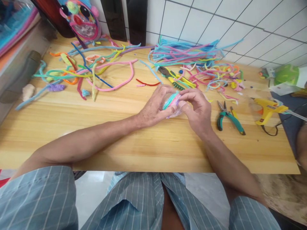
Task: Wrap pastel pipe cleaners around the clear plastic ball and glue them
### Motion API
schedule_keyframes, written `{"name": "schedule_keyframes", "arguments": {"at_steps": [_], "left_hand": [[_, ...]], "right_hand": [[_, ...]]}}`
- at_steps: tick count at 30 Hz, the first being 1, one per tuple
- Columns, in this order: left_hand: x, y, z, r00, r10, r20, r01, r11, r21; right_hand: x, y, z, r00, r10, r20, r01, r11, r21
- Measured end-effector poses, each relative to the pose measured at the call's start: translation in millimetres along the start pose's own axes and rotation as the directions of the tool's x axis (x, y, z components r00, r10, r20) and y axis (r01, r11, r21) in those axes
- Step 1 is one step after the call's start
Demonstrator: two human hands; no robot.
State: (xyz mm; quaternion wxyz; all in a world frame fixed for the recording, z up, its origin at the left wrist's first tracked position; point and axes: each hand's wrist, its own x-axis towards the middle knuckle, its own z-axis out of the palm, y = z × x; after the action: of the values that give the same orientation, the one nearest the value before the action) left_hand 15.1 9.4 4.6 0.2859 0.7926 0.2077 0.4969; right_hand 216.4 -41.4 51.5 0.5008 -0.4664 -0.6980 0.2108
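Above the middle of the table, my left hand is closed around a small rounded pipe-cleaner piece with teal, pink and lilac bands. My right hand pinches its right edge between thumb and fingers. The fingers cover much of the piece, so its full shape is hidden. Just beyond the hands lie green-and-yellow handled pliers. A short red pipe cleaner rests to their left.
Loose coloured pipe cleaners spread over the back left. A thick blue and pink bundle lies along the tiled wall. At right are teal-handled pliers and a yellow glue gun. A face-shaped bag stands at back left.
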Motion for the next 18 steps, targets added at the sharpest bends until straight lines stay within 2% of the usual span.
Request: {"name": "schedule_keyframes", "arguments": {"at_steps": [5, 11, 18], "left_hand": [[0.5, 1.7, -0.1, 1.0, 0.02, 0.014, -0.02, 0.999, 0.027], [-2.0, 0.7, -1.0, 1.0, -0.001, 0.015, 0.001, 1.0, 0.016], [-2.7, -3.0, -3.2, 1.0, -0.002, 0.02, 0.002, 1.0, 0.014]], "right_hand": [[1.0, 2.0, 2.9, 0.997, 0.078, -0.013, -0.077, 0.995, 0.069], [0.2, 8.2, 6.7, 0.988, 0.152, 0.025, -0.154, 0.978, 0.14], [0.2, 14.1, 9.6, 0.983, 0.18, 0.037, -0.184, 0.971, 0.151]]}}
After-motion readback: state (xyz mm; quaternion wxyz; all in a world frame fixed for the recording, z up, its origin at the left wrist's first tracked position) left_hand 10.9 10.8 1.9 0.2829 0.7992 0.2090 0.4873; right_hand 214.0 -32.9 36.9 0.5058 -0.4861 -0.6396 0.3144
